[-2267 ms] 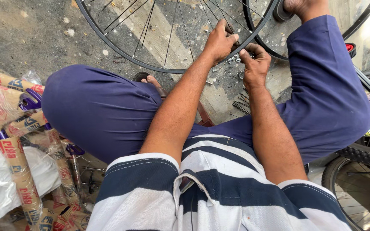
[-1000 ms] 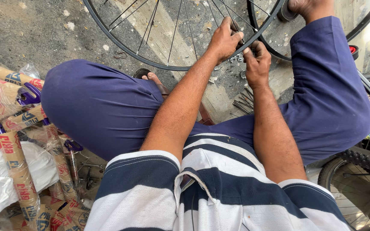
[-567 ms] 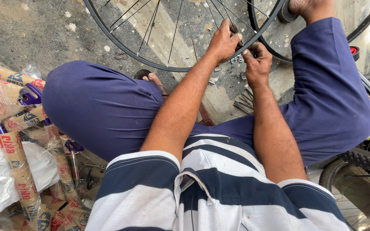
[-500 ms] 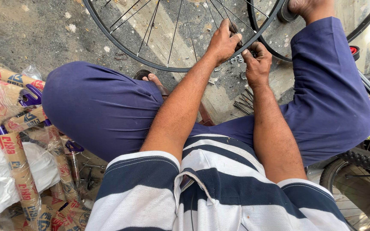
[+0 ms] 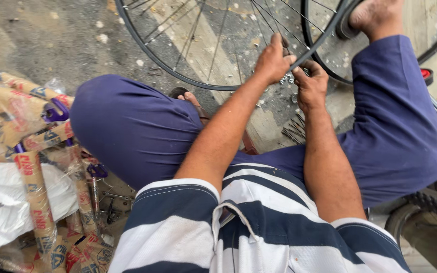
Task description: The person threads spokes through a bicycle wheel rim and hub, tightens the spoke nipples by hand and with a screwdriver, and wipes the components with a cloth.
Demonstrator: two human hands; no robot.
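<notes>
Seated on the ground point(image 5: 51, 35), seen from above; knees in blue trousers point(image 5: 132, 126) spread wide, striped shirt point(image 5: 238, 232) at the bottom edge. Both hands up at the near arc of a bare wheel rim point(image 5: 178, 76), upright between the legs, spokes point(image 5: 218, 35) fanning toward the top of the view. Left hand point(image 5: 273, 59) closed around the rim, fingers curled over its edge, a small dark tool or spoke end poking out at the fingertips; too small to tell which. Right hand point(image 5: 309, 83) just beside it, touching the rim, fingers bent and pinched on something at the rim edge; hidden by the knuckles, so cannot tell what is gripped. Small bright metal bits point(image 5: 285, 80) glinting between the two hands. Bare foot point(image 5: 375, 17) at top right, pressed against a second wheel point(image 5: 324, 55) behind the first; another foot in a sandal point(image 5: 190, 98) showing under the rim, beside the left knee. Loose spokes point(image 5: 294, 131) lying in a bundle on the ground below the right forearm. At left, a pile of frames wrapped in brown printed paper point(image 5: 31, 151), with purple parts showing, on white plastic point(image 5: 6, 217). At lower right, a knobbly tyre point(image 5: 431, 202); near the right edge, a red part point(image 5: 427, 75).
</notes>
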